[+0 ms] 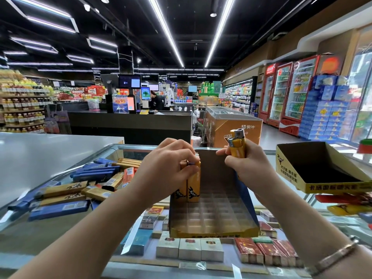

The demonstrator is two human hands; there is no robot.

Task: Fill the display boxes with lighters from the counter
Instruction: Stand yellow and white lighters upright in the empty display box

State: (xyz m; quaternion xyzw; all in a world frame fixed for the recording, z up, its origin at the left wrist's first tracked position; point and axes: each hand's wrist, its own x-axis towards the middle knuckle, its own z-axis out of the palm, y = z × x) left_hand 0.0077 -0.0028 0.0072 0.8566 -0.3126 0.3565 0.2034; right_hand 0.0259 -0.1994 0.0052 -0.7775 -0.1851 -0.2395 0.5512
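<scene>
A yellow display box with a gridded floor stands on the glass counter in front of me. A few yellow lighters stand upright in its back left corner. My left hand grips their tops with closed fingers. My right hand hovers over the box's back right part, shut on two yellow lighters held upright. A loose pile of yellow, blue and orange lighters lies on the counter to the left.
A second, empty display box sits at the right, with red and yellow lighters below it. Cigarette packs show under the glass counter top. A white surface lies at the left. A checkout desk stands behind.
</scene>
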